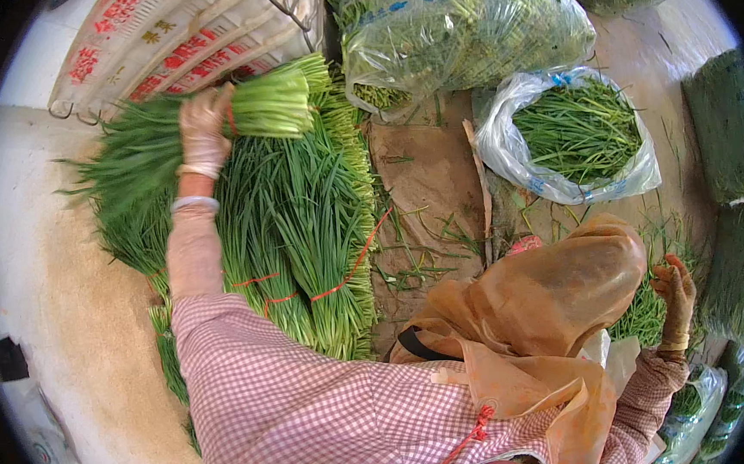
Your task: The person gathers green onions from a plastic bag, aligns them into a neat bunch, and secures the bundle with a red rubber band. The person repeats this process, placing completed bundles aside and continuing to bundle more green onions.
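Observation:
My left hand [204, 124], in a thin translucent glove, grips a bundle of garlic chives [272, 103] near its red tie. The bundle's pale cut stems point right and its green leaves fan out, blurred, to the left. Beneath it lies a pile of chive bundles [325, 216], several bound with red ties. Off to the right, my right hand [674, 292], in a stained glove, is raised with fingers parted and nothing seen in it. Loose greens [640, 317] lie just left of that hand, partly hidden by my knee under a brown apron [544, 284].
A white printed sack-like cover [190, 38] with metal hooks stands beyond the pile. A large clear bag of greens [461, 32] lies at the top, an opened bag of loose chives [575, 134] below it. Brown cloth [430, 182] with scattered leaves covers the floor. More greens [727, 123] line the right.

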{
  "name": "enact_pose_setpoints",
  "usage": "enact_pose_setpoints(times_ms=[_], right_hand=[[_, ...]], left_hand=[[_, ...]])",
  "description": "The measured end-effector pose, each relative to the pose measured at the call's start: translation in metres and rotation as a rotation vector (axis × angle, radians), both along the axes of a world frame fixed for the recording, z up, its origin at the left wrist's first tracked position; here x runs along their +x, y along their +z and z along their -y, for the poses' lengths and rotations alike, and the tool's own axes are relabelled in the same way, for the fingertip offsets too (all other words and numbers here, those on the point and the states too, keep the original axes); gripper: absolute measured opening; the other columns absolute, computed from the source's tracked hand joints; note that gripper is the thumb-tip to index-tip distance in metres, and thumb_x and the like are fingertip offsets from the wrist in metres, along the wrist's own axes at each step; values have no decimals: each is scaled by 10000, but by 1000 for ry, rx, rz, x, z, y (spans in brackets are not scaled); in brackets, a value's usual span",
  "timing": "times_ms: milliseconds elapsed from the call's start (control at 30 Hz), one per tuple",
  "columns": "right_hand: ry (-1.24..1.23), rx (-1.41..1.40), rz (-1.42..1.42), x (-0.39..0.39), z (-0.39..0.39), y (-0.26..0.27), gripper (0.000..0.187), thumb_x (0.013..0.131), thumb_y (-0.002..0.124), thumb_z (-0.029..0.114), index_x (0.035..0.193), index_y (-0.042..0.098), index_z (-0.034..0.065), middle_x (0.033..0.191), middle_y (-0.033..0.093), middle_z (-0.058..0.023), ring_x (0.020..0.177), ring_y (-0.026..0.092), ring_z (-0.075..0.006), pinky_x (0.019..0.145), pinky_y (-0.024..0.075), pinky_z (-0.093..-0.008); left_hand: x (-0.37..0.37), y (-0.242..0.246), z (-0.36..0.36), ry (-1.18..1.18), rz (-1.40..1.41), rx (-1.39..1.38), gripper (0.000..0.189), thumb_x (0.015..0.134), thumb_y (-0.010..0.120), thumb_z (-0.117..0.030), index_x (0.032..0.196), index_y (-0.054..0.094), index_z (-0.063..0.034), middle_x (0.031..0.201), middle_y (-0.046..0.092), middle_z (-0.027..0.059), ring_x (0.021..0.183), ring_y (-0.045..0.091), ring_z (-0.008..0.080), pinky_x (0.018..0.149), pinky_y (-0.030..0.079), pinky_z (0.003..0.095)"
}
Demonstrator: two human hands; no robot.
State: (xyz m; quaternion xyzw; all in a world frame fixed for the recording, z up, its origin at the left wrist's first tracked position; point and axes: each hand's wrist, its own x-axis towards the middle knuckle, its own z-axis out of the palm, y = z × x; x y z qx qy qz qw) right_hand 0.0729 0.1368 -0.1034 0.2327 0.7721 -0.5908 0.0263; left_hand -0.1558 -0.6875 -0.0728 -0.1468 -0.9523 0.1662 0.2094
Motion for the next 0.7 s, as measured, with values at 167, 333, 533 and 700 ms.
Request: enact_pose_setpoints(times_ms=[167,333,533,700], right_hand=[[69,34,80,16,1,-44,433,1002,596,232,1337,528,-34,1025,695,-59,850,637,-94,773,499,-225],[295,296,66,1,3,-61,389,962,615,173,1283,591,-45,1198,673,-110,1100,606,-194,985,454,-322],[182,209,218,-36,44,-89,371,943,642,187,1251,624,-19,1170,684,-137,1061,628,-199,940,477,-321],[163,193,197,-49,57,-93,321,944,642,197,1200,661,4,1083,712,-146,981,668,-216,888,508,-324]], left_hand=[[-1,-139,12,397,153,225,953,623,737,27,1462,430,-303,1357,513,37,1346,426,254,1145,243,600],[-17,-145,38,267,87,234,932,650,731,39,1459,438,-320,1395,501,26,1343,437,244,1140,228,613],[-38,-181,0,592,-41,564,699,883,666,-156,1498,347,-251,1510,413,8,1399,382,226,1047,347,630],[-13,-135,-24,764,339,-17,1083,726,850,-195,1561,160,-229,1609,244,25,1490,219,253,1119,285,627]])
